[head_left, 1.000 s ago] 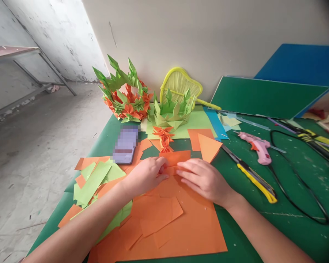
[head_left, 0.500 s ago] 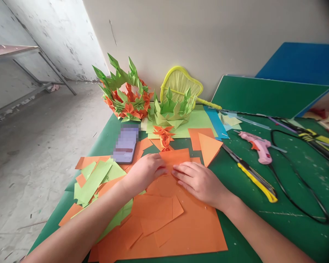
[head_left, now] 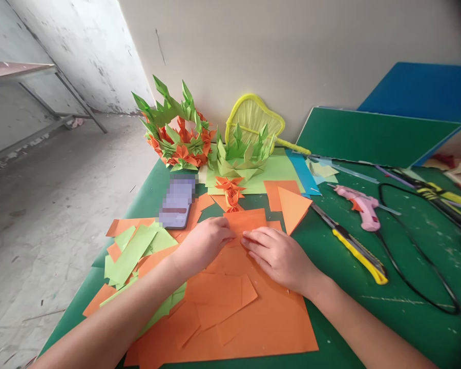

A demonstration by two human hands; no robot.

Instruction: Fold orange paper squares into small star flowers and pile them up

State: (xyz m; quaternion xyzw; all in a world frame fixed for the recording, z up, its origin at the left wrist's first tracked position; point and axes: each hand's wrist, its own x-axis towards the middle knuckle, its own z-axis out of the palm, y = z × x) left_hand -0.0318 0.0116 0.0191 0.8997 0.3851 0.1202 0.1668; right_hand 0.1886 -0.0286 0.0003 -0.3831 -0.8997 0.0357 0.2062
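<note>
Sm. orange ppr [head_left: 247, 219], str. far edge, ctr.

This seems to be a small craft workspace in a plain, worn room: the green tabletop [head_left: 438, 236] carries a pink glue gun [head_left: 364, 202], a craft knife [head_left: 355, 251], green paper scraps [head_left: 132, 253] and folded-paper crowns [head_left: 242, 165], while the scuffed white wall [head_left: 88, 46] and littered grey floor [head_left: 80, 195] suggest a workshop more than a home

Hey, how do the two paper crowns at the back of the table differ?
The left crown mixes green and orange; the right crown is green throughout. The left crown looks larger and taller than the right crown. Both are rings of folded paper with pointed tips.
</note>
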